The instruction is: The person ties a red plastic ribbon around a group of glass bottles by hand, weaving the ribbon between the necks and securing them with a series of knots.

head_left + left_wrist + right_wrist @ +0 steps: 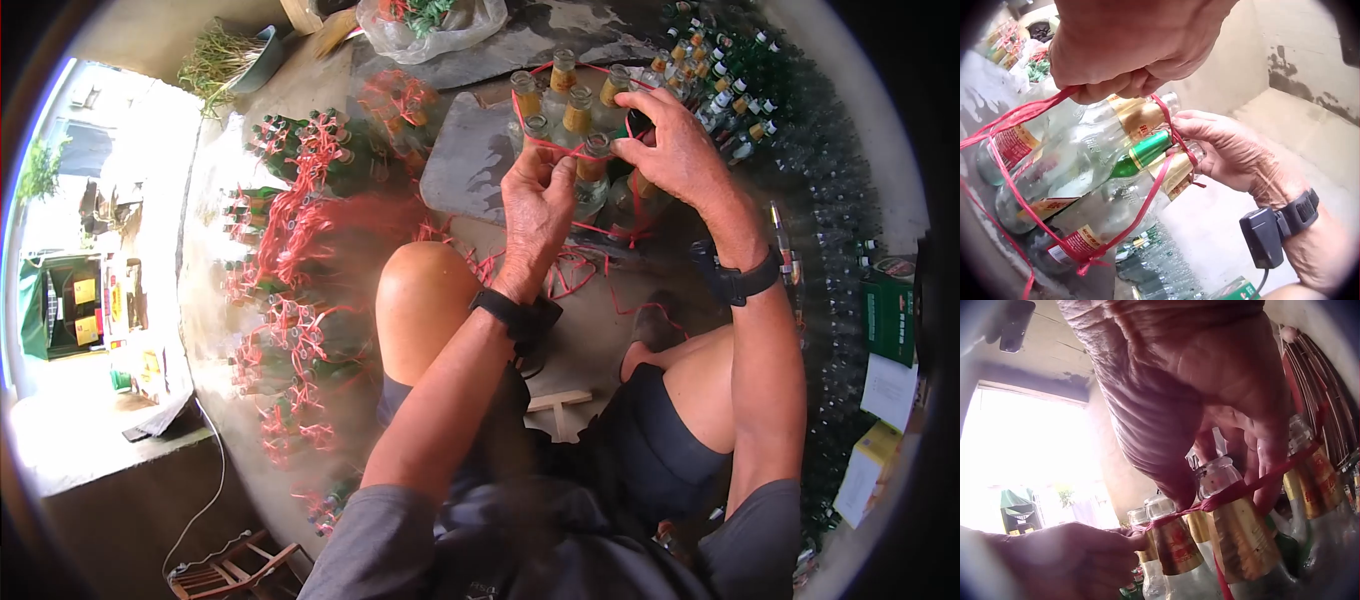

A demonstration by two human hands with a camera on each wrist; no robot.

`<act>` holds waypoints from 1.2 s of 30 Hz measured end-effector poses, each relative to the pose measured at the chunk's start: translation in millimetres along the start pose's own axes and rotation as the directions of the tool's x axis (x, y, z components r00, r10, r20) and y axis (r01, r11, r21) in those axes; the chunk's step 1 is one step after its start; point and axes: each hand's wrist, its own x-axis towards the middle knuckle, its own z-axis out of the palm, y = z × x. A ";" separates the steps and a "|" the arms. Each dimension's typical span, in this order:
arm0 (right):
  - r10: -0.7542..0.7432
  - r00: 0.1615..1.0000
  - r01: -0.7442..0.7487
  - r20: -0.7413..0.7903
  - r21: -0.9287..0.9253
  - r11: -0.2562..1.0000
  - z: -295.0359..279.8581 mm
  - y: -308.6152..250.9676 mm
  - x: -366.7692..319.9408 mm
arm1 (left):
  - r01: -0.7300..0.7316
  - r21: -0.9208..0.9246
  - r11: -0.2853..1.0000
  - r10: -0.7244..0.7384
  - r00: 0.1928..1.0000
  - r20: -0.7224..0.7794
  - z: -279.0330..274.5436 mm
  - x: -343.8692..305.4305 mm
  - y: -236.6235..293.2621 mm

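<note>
A cluster of clear glass bottles (pixel 578 112) with gold neck labels stands upright, with a green-necked bottle (pixel 1147 150) among them. Red plastic string (pixel 1235 495) runs round their necks, and another loop circles the lower bodies. My left hand (pixel 540 200) pinches the string between thumb and curled fingers at the near side of the cluster; in the left wrist view the string (pixel 1029 112) stretches taut from that fist. My right hand (pixel 680 145) curls over the neck of a right-hand bottle, thumb and fingers gripping the string there. Its thumb tip (pixel 1184 497) presses beside the glass rim.
A grey board (pixel 460 165) lies under the bottles. Bundles of bottles tied in red string (pixel 310 150) line the left. Many loose bottles (pixel 720 90) crowd the right side. Loose red string (pixel 570 275) trails between the knees, and a plastic bag (pixel 435 25) sits at the back.
</note>
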 end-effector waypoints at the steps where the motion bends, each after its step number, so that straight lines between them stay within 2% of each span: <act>1: -0.043 0.999 0.042 -0.011 -0.035 0.999 -2.4 -3.4 -0.9 | 0.045 -0.031 0.998 -0.046 0.999 -0.011 0.4 0.4 -0.4; 6: -0.125 0.992 0.126 0.013 -0.150 0.981 -6.5 -13.2 -2.1 | 0.032 -0.046 0.998 -0.033 0.999 -0.021 -2.4 7.8 -16.6; 8: -0.400 0.911 0.360 -0.101 -0.277 0.891 -3.5 -11.2 3.3 | 0.115 -0.086 0.990 -0.116 0.993 0.000 -2.1 9.9 -13.4; 9: -0.402 0.911 0.363 -0.095 -0.280 0.889 -3.6 -14.5 5.6 | 0.117 -0.093 0.989 -0.117 0.993 -0.001 -2.6 11.3 -12.0; 11: -0.346 0.938 0.342 -0.006 -0.145 0.928 -3.7 -23.1 10.9 | 0.173 -0.064 0.983 -0.173 0.985 -0.007 -3.5 13.2 -8.8; 14: -0.345 0.936 0.352 0.074 -0.116 0.929 3.2 -23.8 19.2 | 0.165 -0.095 0.982 -0.169 0.985 -0.035 -0.4 13.3 -7.1; 18: -0.286 0.936 0.322 0.205 -0.171 0.931 3.7 -30.1 26.7 | 0.198 -0.061 0.978 -0.204 0.974 -0.102 6.9 12.4 -4.3; 19: -0.199 0.933 0.258 0.298 -0.175 0.950 1.9 -35.2 29.2 | 0.216 -0.051 0.975 -0.221 0.967 -0.124 8.7 13.3 -3.8; 20: -0.109 0.916 0.194 0.387 -0.187 0.963 0.2 -39.5 31.6 | 0.235 -0.040 0.971 -0.238 0.960 -0.146 9.3 13.9 -3.2; 24: -0.089 0.865 0.173 0.493 -0.128 0.976 -4.3 -43.9 44.5 | 0.286 -0.061 0.956 -0.292 0.942 -0.165 8.8 15.2 -5.1; 26: -0.015 0.787 0.166 0.617 -0.188 0.968 -8.2 -47.1 54.6 | 0.287 -0.090 0.954 -0.299 0.938 -0.173 9.7 15.6 -6.3; 27: 0.025 0.827 0.086 0.561 -0.170 0.982 -10.9 -57.8 52.4 | 0.300 -0.101 0.949 -0.314 0.932 -0.181 11.0 16.0 -7.7; 28: 0.008 0.822 0.100 0.570 -0.157 0.983 -10.3 -56.5 58.1 | 0.310 -0.107 0.945 -0.326 0.924 -0.199 12.0 17.9 -11.7; 30: -0.102 0.707 0.247 0.700 -0.110 0.963 -8.0 -41.5 69.7 | 0.274 -0.216 0.937 -0.316 0.930 -0.188 16.0 21.4 -19.4; 31: -0.077 0.684 0.221 0.726 -0.105 0.970 -7.9 -42.0 72.3 | 0.281 -0.230 0.932 -0.328 0.922 -0.204 19.7 23.0 -24.0; 32: -0.199 0.707 0.261 0.678 0.011 0.965 -6.2 -33.5 71.5 | 0.287 -0.246 0.926 -0.342 0.913 -0.221 21.0 24.6 -28.1; 35: -0.237 0.702 0.285 0.672 0.041 0.958 -11.6 -45.2 69.5 | 0.330 -0.248 0.911 -0.388 0.890 -0.241 20.4 21.7 -20.6; 36: -0.155 0.688 0.220 0.709 0.000 0.976 -14.4 -50.6 70.0 | 0.345 -0.230 0.910 -0.398 0.885 -0.243 20.4 22.4 -20.4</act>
